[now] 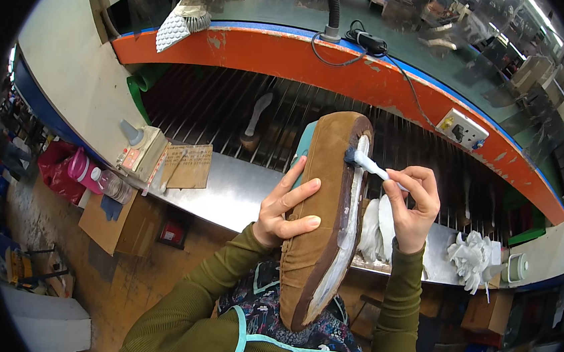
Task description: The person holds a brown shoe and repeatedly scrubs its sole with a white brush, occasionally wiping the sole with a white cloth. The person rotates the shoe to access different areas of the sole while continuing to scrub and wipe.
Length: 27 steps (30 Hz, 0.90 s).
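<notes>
A brown suede shoe upper (323,200) is held up in front of me, tilted, with its sole side turned to the right. A teal last (304,141) shows at its far left edge. White paste streaks the dark brown lower border (343,228). My left hand (290,207) grips the shoe from the left, fingers spread over the suede. My right hand (415,204) pinches the pale handle of a small brush (370,163). Its dark bristle end touches the border near the upper end of the shoe.
Behind the shoe runs a rack of metal bars (220,117), with a shoe-like piece (255,120) on it. An orange beam (260,47) carries a socket panel (462,128). White crumpled material (470,259) lies right, cardboard (189,166) left. A bottle (115,185) stands lower left.
</notes>
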Each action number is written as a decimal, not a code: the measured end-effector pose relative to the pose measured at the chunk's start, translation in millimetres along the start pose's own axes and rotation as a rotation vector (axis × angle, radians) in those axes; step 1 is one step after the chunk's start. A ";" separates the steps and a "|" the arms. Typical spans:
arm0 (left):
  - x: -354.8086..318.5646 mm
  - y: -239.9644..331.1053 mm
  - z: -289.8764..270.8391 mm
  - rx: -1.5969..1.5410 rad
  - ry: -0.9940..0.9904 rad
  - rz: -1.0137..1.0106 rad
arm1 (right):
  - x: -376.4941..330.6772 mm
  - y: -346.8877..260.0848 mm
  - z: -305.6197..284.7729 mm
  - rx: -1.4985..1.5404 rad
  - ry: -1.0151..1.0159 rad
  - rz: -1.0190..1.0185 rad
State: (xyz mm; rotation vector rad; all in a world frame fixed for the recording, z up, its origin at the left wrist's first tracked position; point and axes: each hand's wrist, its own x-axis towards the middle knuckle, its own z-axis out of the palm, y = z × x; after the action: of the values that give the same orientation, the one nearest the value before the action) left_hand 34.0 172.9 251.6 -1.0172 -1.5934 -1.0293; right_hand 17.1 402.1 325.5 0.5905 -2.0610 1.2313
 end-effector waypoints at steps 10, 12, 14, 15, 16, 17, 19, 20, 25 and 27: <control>-9.4 -1.9 -3.3 0.023 0.016 -0.053 | -30.4 -2.0 5.0 0.019 -0.032 0.036; -11.6 -3.6 -5.0 0.026 0.021 -0.052 | -34.8 -3.0 5.8 0.044 -0.047 0.056; -14.1 -6.0 -6.2 0.026 0.031 -0.054 | -38.4 -4.0 6.9 0.093 -0.058 0.086; -15.4 -7.5 -6.0 0.024 0.039 -0.057 | -39.4 -4.3 6.8 0.074 -0.076 0.063; -16.9 -8.6 -5.9 0.023 0.046 -0.060 | -40.1 -4.7 6.3 0.055 -0.094 0.041; -18.6 -9.5 -6.0 0.020 0.049 -0.065 | -41.0 -5.3 6.3 0.055 -0.104 0.020; -21.5 -10.8 -6.9 0.029 0.055 -0.078 | -42.8 -7.3 6.2 0.081 -0.124 0.033; -22.4 -12.0 -7.1 0.035 0.060 -0.082 | -43.7 -8.6 6.0 0.117 -0.136 0.050; -22.7 -15.2 -10.3 0.068 0.078 -0.086 | -48.1 -15.3 3.2 0.108 -0.184 0.071; -21.7 -15.9 -11.9 0.088 0.078 -0.088 | -51.6 -18.0 2.9 0.106 -0.188 0.081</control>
State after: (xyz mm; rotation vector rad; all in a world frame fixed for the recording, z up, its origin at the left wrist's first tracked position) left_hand 26.6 153.8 230.4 -0.8443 -1.6165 -1.0365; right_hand 63.3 393.7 297.6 0.7013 -2.2035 1.3851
